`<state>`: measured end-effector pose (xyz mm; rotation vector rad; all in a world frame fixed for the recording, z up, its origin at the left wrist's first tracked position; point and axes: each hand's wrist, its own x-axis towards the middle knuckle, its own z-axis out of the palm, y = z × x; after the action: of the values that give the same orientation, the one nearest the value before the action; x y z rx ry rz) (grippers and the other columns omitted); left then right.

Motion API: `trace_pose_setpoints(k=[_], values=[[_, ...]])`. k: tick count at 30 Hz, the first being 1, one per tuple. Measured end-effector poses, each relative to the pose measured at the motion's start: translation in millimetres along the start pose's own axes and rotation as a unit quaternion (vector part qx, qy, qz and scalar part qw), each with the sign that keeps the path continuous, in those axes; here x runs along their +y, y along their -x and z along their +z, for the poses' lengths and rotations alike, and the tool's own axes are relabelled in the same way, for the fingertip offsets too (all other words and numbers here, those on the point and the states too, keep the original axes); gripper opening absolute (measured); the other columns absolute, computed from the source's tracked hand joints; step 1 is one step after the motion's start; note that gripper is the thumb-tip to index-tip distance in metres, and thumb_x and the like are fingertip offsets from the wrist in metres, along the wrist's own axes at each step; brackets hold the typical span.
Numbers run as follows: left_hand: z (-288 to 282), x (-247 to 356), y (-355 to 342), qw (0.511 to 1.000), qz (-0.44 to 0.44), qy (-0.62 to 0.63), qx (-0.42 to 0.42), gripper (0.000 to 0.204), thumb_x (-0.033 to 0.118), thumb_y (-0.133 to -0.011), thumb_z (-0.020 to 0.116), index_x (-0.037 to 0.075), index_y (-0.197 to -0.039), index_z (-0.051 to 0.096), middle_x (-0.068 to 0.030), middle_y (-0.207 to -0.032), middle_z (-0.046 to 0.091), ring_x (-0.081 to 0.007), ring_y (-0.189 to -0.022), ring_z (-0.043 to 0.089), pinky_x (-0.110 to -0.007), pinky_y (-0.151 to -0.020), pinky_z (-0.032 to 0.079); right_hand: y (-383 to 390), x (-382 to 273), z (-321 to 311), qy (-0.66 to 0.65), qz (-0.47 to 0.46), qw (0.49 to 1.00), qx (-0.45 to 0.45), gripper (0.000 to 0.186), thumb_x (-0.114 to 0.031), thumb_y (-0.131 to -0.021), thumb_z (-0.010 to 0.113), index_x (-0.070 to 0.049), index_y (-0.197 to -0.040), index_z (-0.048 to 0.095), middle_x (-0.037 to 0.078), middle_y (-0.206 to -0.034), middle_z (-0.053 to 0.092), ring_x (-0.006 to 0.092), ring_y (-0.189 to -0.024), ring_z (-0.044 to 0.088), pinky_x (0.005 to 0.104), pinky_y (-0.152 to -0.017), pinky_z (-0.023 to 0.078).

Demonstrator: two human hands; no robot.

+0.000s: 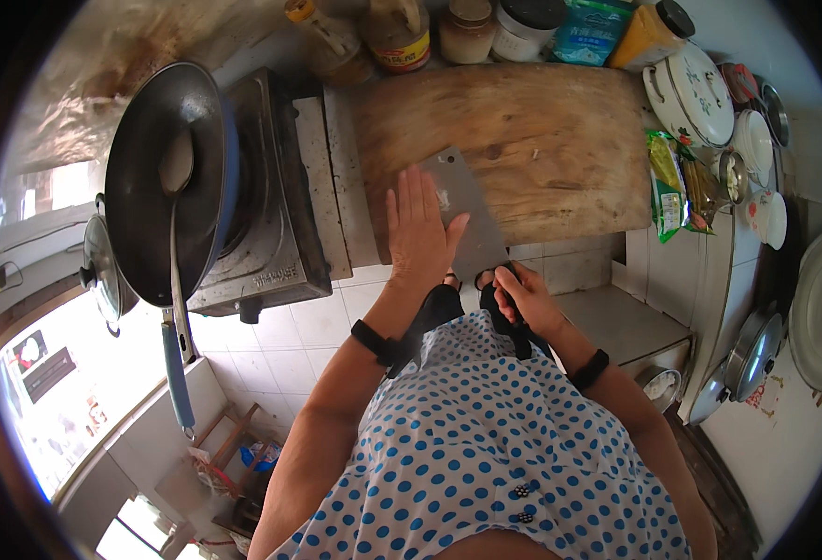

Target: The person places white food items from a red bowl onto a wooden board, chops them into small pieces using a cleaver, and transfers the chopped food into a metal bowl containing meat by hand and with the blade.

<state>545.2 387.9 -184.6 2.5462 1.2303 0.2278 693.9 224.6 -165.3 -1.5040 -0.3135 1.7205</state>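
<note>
My right hand point(530, 297) is wrapped round the handle of a cleaver, near the front edge of a wooden cutting board point(560, 112). The cleaver's broad grey blade point(476, 215) lies over the board's left front part, a small hole in its far corner. Fingers stretched out, my left hand point(415, 219) is spread along the blade's left side, its thumb reaching over the metal. Whether the palm presses on the blade, I cannot tell. Some whitish bits point(443, 198) cling to the blade beside that hand. A tiny pale scrap point(535, 154) lies farther back on the board.
To the left, a wok point(150, 252) with a ladle point(178, 168) inside sits tilted over a gas stove point(280, 252). Several bottles and jars point(470, 33) line the board's back edge. Right of it are a lidded enamel pot point(696, 98), food packets point(669, 187) and bowls point(764, 219).
</note>
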Motion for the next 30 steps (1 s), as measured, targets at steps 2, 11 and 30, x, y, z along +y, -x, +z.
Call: trace_pose_setpoints(k=[2, 11, 30], values=[[-5.0, 0.9, 0.2, 1.000, 0.009, 0.024, -0.006, 0.081, 0.045, -0.102, 0.048, -0.008, -0.155, 0.018, -0.0268, -0.163, 0.017, -0.0399, -0.153, 0.014, -0.052, -0.123, 0.008, 4.4, -1.6, -5.4, -0.029, -0.008, 1.000, -0.002, 0.032, -0.033, -0.104, 0.053, -0.006, -0.088, 0.053, 0.002, -0.062, 0.053, 0.0102, -0.047, 0.048, 0.0256, -0.042, 0.038], [-25.5, 5.5, -13.7, 0.997, 0.035, 0.073, -0.005, 0.077, 0.040, -0.103, 0.046, -0.004, -0.157, 0.014, -0.0247, -0.164, 0.015, -0.0381, -0.153, 0.012, -0.050, -0.123, 0.006, 38.1, -23.6, -75.0, -0.112, -0.052, 0.976, 0.180, 0.032, -0.037, -0.104, 0.054, -0.008, -0.091, 0.054, 0.002, -0.066, 0.054, 0.0093, -0.046, 0.049, 0.0236, -0.043, 0.039], [-8.1, -18.3, 28.0, 0.999, -0.021, 0.031, 0.021, 0.078, 0.039, -0.102, 0.049, -0.011, -0.154, 0.017, -0.0312, -0.161, 0.017, -0.0431, -0.152, 0.014, -0.052, -0.123, 0.011, 2.4, -9.7, -13.8, 0.119, -0.039, 0.992, 0.028, 0.033, -0.033, -0.103, 0.055, -0.004, -0.089, 0.055, 0.001, -0.058, 0.052, 0.0082, -0.042, 0.046, 0.0247, -0.039, 0.036]])
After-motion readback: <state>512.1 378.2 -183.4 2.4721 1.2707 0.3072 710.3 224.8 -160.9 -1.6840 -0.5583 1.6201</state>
